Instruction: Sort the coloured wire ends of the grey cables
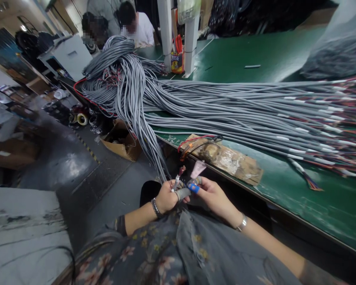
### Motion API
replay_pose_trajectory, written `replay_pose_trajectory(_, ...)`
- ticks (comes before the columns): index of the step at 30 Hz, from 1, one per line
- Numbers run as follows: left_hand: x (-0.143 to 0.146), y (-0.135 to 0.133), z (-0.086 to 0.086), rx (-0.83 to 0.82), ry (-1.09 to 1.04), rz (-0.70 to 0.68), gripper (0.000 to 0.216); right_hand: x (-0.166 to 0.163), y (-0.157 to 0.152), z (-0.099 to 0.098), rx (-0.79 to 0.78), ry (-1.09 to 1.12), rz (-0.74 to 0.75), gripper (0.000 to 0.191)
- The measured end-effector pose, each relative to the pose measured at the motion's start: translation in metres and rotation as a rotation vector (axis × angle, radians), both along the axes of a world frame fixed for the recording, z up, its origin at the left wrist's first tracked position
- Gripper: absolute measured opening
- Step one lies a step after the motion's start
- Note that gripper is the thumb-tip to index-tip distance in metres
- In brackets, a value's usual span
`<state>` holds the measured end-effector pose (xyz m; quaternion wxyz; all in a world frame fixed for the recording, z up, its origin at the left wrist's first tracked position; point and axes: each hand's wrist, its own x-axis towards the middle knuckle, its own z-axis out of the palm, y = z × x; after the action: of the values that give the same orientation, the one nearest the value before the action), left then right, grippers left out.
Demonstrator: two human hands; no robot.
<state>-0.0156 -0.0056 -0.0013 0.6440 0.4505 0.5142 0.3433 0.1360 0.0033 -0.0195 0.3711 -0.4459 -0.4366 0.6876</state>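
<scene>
My left hand [167, 198] is closed around a grey cable whose white-sleeved end [177, 183] sticks up between the fingers, with reddish stripped wires [182, 170] at its tip. Facing it, my right hand [215, 196] pinches with thumb and forefinger, a blue band wrapped on the thumb. A pale pink flat piece [198, 169] rises from these fingertips; its lower part is hidden. Both hands nearly touch in front of my lap. Behind my left hand, a thick bundle of grey cables [150, 138] hangs down from the bench.
On the green bench [308, 202] lie many grey cables [225, 107] with white-sleeved ends at the right. A worn cardboard piece [234, 162] with a red wire sits at the edge. An open cardboard box [118, 144] stands on the floor. Two people are beyond the bench.
</scene>
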Motion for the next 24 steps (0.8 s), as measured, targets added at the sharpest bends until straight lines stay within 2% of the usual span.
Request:
replay_pose_trajectory(4, -0.001, -0.002, -0.011, -0.004, -0.023, 0.102, 0.04, -0.002, -0.001, 0.002, 0.019, -0.012, -0.043, 0.046)
replay_pose_trajectory(9, -0.001, -0.003, -0.015, -0.025, -0.049, 0.139, 0.039, -0.004, -0.003, 0.0, 0.007, 0.009, -0.07, 0.042)
replay_pose_trajectory(13, -0.002, -0.004, -0.014, -0.034, -0.049, 0.147, 0.038, -0.003, -0.005, -0.001, -0.034, 0.08, -0.065, 0.039)
replay_pose_trajectory(19, -0.005, 0.0, -0.005, -0.053, -0.169, 0.123, 0.037, 0.005, 0.002, -0.004, -0.166, 0.355, -0.1, 0.042)
replay_pose_trajectory(22, -0.005, 0.005, 0.0, -0.087, -0.199, 0.093, 0.036, 0.007, 0.013, -0.007, -0.201, 0.381, -0.098, 0.047)
replay_pose_trajectory(24, -0.004, 0.009, 0.001, -0.113, -0.226, 0.075, 0.036, 0.006, 0.02, -0.006, -0.159, 0.367, -0.077, 0.048)
